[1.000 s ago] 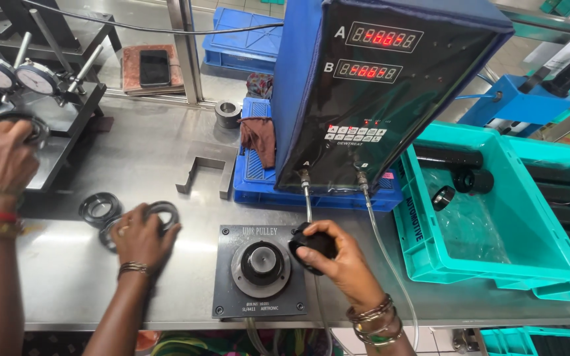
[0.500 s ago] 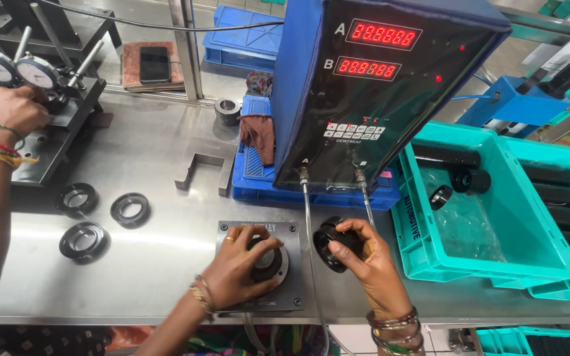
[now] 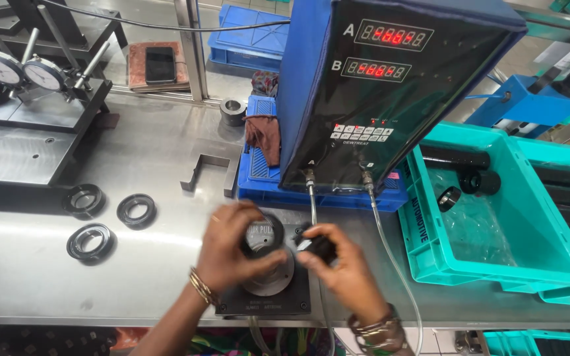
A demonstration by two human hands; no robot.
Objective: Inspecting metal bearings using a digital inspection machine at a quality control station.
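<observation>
1. Head view looks down on a steel bench point(image 3: 166, 151); both hands work at its near edge, at about 6 o'clock of the frame.
2. Left hand point(image 3: 235, 247) is closed around a black ring-shaped part point(image 3: 263, 235), holding it just over or on the round post of a dark square gauge fixture point(image 3: 265, 293); whether the ring is fully seated I cannot tell.
3. Right hand point(image 3: 341, 264) sits at 3 o'clock of that fixture, fingers clamped on a small black plug-like piece point(image 3: 316, 245) close to the two thin hoses point(image 3: 313, 198) coming down from the readout box.
4. Blue readout box point(image 3: 390, 86) with two red number displays stands at 12 o'clock of the hands.
5. Three more black rings point(image 3: 136, 209) lie loose on the bench at 9 to 10 o'clock of the fixture, well apart from the hands.
6. Teal crate point(image 3: 496, 217) with dark cylindrical parts sits at 3 o'clock; two dial gauges point(image 3: 24, 71) stand at 10 o'clock.
7. Judged step: setting one ring on the gauge post for checking.
8. Next move would call for the ring square and fully down on the post, with the hoses kept clear.
</observation>
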